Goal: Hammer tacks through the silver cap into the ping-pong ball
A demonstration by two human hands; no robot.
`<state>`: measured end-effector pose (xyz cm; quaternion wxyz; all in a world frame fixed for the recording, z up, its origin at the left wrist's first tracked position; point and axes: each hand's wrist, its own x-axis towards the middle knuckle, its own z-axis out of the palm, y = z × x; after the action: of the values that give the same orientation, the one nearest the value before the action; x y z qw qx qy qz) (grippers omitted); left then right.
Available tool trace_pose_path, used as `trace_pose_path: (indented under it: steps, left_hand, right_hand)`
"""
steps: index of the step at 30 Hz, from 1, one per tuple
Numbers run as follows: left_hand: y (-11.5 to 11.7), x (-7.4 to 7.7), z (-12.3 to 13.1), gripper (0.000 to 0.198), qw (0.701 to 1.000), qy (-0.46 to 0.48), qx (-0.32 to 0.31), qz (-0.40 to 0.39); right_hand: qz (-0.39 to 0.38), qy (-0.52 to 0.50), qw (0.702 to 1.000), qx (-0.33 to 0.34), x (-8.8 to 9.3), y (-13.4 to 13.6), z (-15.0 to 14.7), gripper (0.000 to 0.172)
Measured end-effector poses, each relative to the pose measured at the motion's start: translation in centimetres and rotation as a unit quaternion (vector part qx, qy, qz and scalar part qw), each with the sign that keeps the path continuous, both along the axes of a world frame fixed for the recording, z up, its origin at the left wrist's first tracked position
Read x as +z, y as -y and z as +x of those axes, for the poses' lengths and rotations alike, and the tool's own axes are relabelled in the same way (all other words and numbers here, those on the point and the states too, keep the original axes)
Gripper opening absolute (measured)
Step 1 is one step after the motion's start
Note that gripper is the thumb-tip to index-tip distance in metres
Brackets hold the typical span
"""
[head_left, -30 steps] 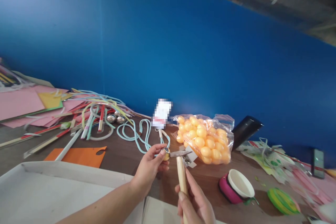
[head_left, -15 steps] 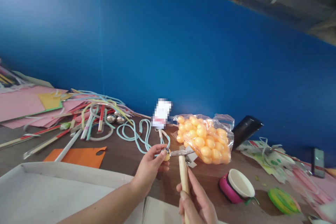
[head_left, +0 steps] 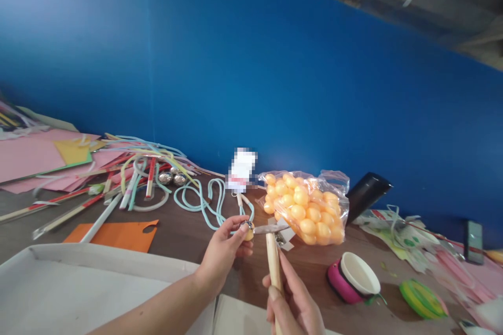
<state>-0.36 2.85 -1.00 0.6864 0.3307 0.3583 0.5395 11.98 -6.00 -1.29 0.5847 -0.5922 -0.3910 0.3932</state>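
Between the fingertips of my left hand [head_left: 226, 248] is a small shiny ball [head_left: 247, 231], silver above and yellowish below. My right hand [head_left: 293, 293] is wrapped round the pale wooden handle of a small hammer-like tool [head_left: 274, 261]. Its narrow grey metal head [head_left: 267, 229] lies crosswise at the top of the handle, with the left end at or very near the ball; whether they touch I cannot tell. Just beyond it are a white paper piece [head_left: 288, 235] and a clear bag of orange balls [head_left: 308, 209].
A white tray [head_left: 113, 259] fills the near left. Silver balls [head_left: 173, 177], cords and sticks [head_left: 149, 167] lie farther back. A pink-wrapped white cup [head_left: 356, 277], green ring-like item [head_left: 422, 298], black cylinder [head_left: 369, 196] and phone [head_left: 474, 241] are at right. A blue wall [head_left: 251, 63] stands behind.
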Motion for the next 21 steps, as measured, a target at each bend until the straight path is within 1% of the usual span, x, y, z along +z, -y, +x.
trace_pose_path:
  steps: [9,13,18,21]
  left_hand:
    - [-0.07,-0.09,-0.02,0.039,1.000,0.014,0.004,-0.003]
    - [-0.07,-0.08,-0.05,0.039,1.000,0.019,0.010,-0.008]
    - [-0.12,-0.05,-0.03,0.039,1.000,0.021,0.013,-0.007]
    - [-0.15,-0.02,0.00,0.039,0.999,0.028,0.013,-0.011]
  right_hand:
    - [-0.007,-0.003,1.000,-0.016,-0.04,-0.10,-0.12,0.066]
    - [-0.001,0.008,1.000,-0.003,0.00,-0.06,-0.13,0.064]
    - [0.001,0.005,1.000,-0.015,0.11,-0.01,-0.17,0.065]
    - [-0.002,0.011,1.000,-0.002,0.02,-0.02,-0.19,0.065]
